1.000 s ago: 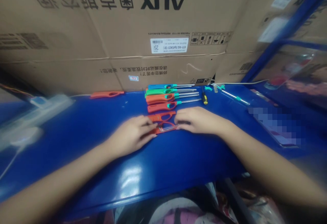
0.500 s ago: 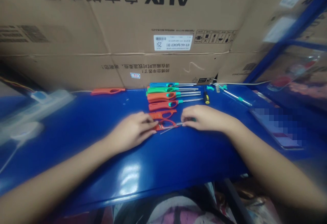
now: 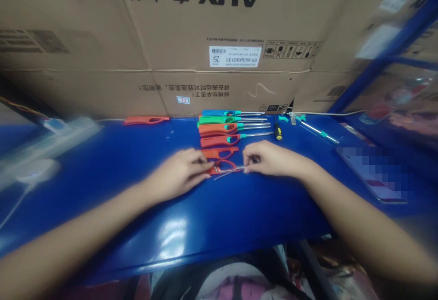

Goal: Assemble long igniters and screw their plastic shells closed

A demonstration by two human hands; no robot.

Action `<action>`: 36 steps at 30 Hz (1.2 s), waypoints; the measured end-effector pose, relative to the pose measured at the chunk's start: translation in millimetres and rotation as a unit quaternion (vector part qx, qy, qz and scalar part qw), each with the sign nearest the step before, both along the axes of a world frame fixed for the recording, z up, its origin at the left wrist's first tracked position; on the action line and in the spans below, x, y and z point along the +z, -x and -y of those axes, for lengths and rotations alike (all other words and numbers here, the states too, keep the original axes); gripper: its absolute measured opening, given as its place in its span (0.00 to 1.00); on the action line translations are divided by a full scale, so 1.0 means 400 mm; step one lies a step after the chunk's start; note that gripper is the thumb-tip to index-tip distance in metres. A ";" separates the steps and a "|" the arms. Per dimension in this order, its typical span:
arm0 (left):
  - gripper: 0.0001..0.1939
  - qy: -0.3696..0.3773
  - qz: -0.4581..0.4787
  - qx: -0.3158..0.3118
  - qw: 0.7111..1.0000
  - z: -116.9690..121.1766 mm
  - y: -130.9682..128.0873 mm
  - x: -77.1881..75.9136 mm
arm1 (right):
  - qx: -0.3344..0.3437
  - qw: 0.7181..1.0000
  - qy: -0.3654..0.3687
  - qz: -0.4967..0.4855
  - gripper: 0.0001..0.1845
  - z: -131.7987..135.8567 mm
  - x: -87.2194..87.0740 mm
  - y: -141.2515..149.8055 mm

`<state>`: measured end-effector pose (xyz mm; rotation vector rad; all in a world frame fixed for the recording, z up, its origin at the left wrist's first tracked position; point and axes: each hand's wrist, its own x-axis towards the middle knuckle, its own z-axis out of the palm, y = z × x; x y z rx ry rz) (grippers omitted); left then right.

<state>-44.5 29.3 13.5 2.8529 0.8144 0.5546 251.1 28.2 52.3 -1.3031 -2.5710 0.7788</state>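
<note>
My left hand (image 3: 183, 174) has its fingers closed on the left end of an orange-red lighter casing (image 3: 226, 166) lying on the blue table. Thumb and forefinger of my right hand (image 3: 265, 159) pinch a thin greyish tube (image 3: 241, 168) at the casing's right end. A thin pale strand sticks out below the casing; blur hides what it joins. Just behind lies another orange casing piece (image 3: 226, 153). Farther back, several long-necked lighters lie side by side, among them a red lighter (image 3: 219, 141), an orange lighter (image 3: 219, 128) and a blue lighter (image 3: 219, 113).
A screwdriver (image 3: 278, 132) with a yellow and black handle lies right of the lighters. Beyond it are a rod with green parts (image 3: 321, 133) and a phone (image 3: 371, 176). An orange casing (image 3: 145, 120) and a power strip (image 3: 68, 138) lie left. A cardboard wall (image 3: 112, 53) stands behind.
The green piece that showed at my right fingers is out of sight now, and those fingers are curled more. My left hand keeps its hold. The view has shifted slightly.
</note>
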 end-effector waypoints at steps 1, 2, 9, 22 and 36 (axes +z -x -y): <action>0.14 -0.001 0.000 0.000 1.000 0.000 0.000 -0.001 | -0.012 1.000 0.012 0.002 0.04 0.000 0.001 0.000; 0.14 -0.002 -0.001 0.001 1.000 -0.001 0.001 -0.002 | -0.024 0.999 0.022 0.006 0.04 0.001 0.003 0.000; 0.14 0.009 0.004 -0.005 1.000 -0.004 0.003 -0.009 | -0.061 0.998 0.032 0.009 0.05 0.002 0.003 0.009; 0.14 0.014 -0.015 0.010 1.000 0.005 0.003 0.000 | -0.075 0.993 0.086 -0.001 0.10 0.007 0.012 0.005; 0.13 0.053 0.011 0.002 0.999 0.012 -0.006 0.000 | -0.099 0.994 0.024 0.040 0.13 0.007 -0.003 0.016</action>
